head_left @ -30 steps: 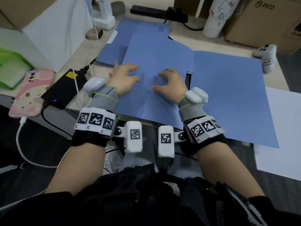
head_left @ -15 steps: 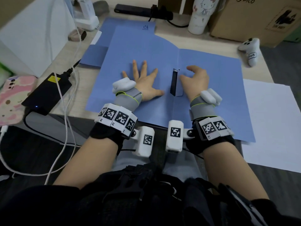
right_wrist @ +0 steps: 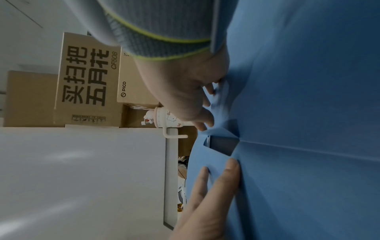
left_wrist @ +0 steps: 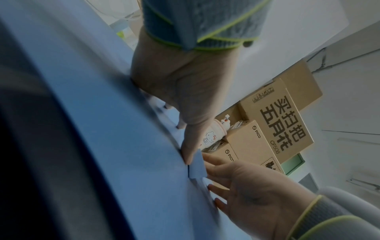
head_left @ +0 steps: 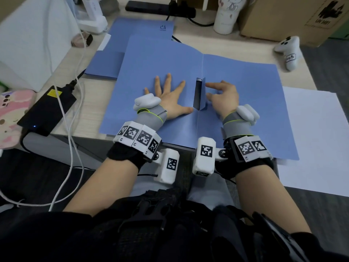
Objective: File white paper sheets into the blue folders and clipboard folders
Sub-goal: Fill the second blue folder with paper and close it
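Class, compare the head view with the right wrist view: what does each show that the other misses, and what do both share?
Head only: white paper sheet right of the folder, pink phone, black charger.
Right wrist only: printed cardboard box.
Both: open blue folder, its raised clip flap, flat left hand, right hand touching the flap.

cardboard box (left_wrist: 284,123) read "买扫把五月花 CF508" | smaller cardboard box (left_wrist: 249,141) at centre right of the left wrist frame carried "PICO" | wrist cuff (head_left: 249,148) showed "R"
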A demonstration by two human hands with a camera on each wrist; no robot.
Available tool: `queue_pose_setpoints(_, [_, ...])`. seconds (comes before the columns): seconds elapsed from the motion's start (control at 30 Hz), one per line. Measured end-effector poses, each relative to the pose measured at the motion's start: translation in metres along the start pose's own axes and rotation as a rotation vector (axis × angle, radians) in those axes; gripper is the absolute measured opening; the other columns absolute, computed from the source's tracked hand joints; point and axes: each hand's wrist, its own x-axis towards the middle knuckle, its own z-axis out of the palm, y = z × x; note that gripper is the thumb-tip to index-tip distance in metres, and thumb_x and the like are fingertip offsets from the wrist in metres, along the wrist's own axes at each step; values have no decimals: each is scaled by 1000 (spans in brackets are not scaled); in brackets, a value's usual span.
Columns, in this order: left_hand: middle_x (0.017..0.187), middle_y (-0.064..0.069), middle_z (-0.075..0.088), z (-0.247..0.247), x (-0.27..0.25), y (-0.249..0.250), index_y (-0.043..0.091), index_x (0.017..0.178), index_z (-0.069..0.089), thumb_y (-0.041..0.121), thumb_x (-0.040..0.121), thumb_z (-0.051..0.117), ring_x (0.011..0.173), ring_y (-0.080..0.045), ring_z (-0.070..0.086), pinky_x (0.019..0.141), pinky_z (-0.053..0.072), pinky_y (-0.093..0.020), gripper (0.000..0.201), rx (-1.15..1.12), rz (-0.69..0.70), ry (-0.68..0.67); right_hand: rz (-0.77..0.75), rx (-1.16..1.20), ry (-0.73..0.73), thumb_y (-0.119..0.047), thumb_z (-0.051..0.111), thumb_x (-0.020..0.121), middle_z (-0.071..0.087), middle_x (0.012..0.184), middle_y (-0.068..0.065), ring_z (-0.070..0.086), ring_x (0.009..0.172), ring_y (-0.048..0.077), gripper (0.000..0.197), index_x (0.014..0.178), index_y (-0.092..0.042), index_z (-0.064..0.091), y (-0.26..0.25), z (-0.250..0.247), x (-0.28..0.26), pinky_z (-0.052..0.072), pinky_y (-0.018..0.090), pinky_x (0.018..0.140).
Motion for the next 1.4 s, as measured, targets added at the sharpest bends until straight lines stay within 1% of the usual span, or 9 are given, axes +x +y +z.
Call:
queue_pose_setpoints(0.23, [157,5,-21,2,1,0,42,146,2,63,79,53,144,-27,-25,113,-9,-60,86,4,0,1,-40,-297,-136,-29,63,87,21,157,10,15,146,26,44,130,-32,56,-9,7,1,9,49,118])
queue_pose_setpoints(0.43, [157,4,-20,2,1,2,42,146,4,63,78,54,144,-28,-24,113,-10,-60,87,27,-10,15,-43,-412,-166,-32,62,88,19,157,6,9,146,29,47,134,-34,51,-8,11,-1,8,51,118])
queue_pose_setpoints(0.6, [159,0,-14,-5,-1,10,37,147,7,59,78,57,145,-29,-20,114,-5,-59,88,32,-27,15,-69,-338,-162,-31,65,86,31,152,10,24,143,26,48,132,-30,53,-11,3,-1,17,46,117])
queue_pose_setpoints(0.77, [160,-4,-7,-13,-5,42,30,148,14,48,85,53,145,-30,-18,114,-6,-58,76,58,44,34,-106,-73,-96,-16,67,83,58,132,4,52,124,17,46,129,-17,58,-5,-22,-6,39,24,102])
queue_pose_setpoints(0.87, [160,-4,-3,-13,-6,65,27,147,18,44,89,48,146,-29,-17,114,-8,-57,68,77,115,32,-86,96,-38,-9,65,83,66,116,10,62,100,16,40,122,-10,61,2,-41,-11,50,28,89])
queue_pose_setpoints(1.1, [159,-4,8,10,-6,133,23,146,25,38,93,45,147,-28,-11,118,-8,-50,59,50,294,-53,18,208,222,-8,61,81,68,82,7,68,66,22,20,100,-8,68,46,-102,-24,55,35,77])
queue_pose_setpoints(1.17, [159,-2,12,20,-4,154,21,146,27,36,94,46,148,-27,-9,118,-6,-48,57,41,345,-89,64,134,319,-14,60,80,70,80,5,69,69,23,20,98,-11,69,62,-120,-27,56,37,78])
queue_pose_setpoints(1.3, [153,-8,29,45,2,192,15,141,39,22,91,52,147,-27,12,119,12,-33,52,-87,478,-118,170,-93,459,-21,57,83,71,102,3,66,93,22,26,107,-17,68,95,-159,-38,44,21,78])
queue_pose_setpoints(1.4, [143,-8,46,61,4,218,13,134,49,13,89,52,136,-24,37,108,26,-25,45,-173,514,-119,250,-299,461,-21,57,86,57,126,7,54,115,26,36,121,-16,61,118,-183,-43,40,28,86])
